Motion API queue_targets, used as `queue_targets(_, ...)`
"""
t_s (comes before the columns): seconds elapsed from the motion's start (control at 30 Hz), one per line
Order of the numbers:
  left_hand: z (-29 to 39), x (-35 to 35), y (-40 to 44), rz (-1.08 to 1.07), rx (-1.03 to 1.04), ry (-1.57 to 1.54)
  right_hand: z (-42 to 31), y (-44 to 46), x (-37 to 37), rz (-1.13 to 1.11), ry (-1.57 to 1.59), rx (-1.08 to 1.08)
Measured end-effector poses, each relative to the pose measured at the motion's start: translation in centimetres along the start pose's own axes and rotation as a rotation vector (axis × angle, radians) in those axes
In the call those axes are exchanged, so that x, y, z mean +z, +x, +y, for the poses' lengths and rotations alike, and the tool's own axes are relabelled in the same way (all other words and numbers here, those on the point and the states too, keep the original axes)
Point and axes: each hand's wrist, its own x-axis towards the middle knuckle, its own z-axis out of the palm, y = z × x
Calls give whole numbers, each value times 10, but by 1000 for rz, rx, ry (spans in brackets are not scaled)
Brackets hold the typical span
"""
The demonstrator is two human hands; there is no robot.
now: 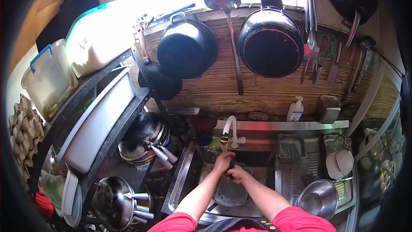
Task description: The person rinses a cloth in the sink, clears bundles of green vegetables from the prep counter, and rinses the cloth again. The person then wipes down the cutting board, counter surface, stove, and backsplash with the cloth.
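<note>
My left hand is closed at a dark, handle-like piece, right under the stream from the white tap. My right hand is curled round the lower part of that same piece. Below both hands a round, dark pan-like thing lies in the metal sink. My forearms cover part of it, and I cannot tell whether the dark piece is joined to it. Fine detail of the fingers is too small to make out.
Stacked pans and more pots stand on the left shelves. On the right drainboard are a steel bowl, white bowls and a tray. Pots and a ladle hang ahead; a pump bottle stands behind the sink.
</note>
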Motion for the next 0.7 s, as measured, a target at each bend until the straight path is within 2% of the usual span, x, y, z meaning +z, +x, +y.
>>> queue_targets(0.03, -20, 7, 8, -52, -72, -20, -14, -4, 10, 65, -230, 76)
queue_targets(0.07, 6, 2, 0, -57, -69, -22, -22, -5, 18, 132, -460, 152)
queue_targets(0.1, 32, -6, -12, -114, -136, 97, -19, -4, 23, 138, -459, 153)
queue_targets(0.13, 52, -12, -20, -170, -202, 214, -15, -2, 29, 256, -382, 158)
queue_targets(0.17, 50, -12, -20, -235, -220, -11, -9, -2, 29, 374, -304, 164)
queue_targets(0.2, 44, -7, -17, -238, -220, -14, 0, 1, 22, 379, -306, 166)
queue_targets(0.27, 39, -3, -14, -223, -4, 72, 12, 8, 18, 353, -249, 102)
queue_targets(0.3, 36, -1, -14, -223, -5, 72, 18, 8, 13, 353, -249, 103)
queue_targets(0.37, 60, -6, -22, -158, -34, -288, -7, -14, 33, 348, -393, 99)
queue_targets(0.5, 40, 0, -10, -139, -84, -366, -33, -29, 50, 267, -534, 181)
queue_targets(0.57, 52, -3, -10, 1, -171, -29, -31, -31, 52, 235, -678, 216)
queue_targets(0.6, 53, -4, -8, 3, -171, -28, -25, -25, 51, 233, -678, 216)
queue_targets(0.67, 47, -5, -4, 165, -146, 257, -3, -12, 48, 397, -1171, -165)
queue_targets(0.7, 42, -6, 0, 203, -118, 234, 6, -8, 49, 399, -1170, -163)
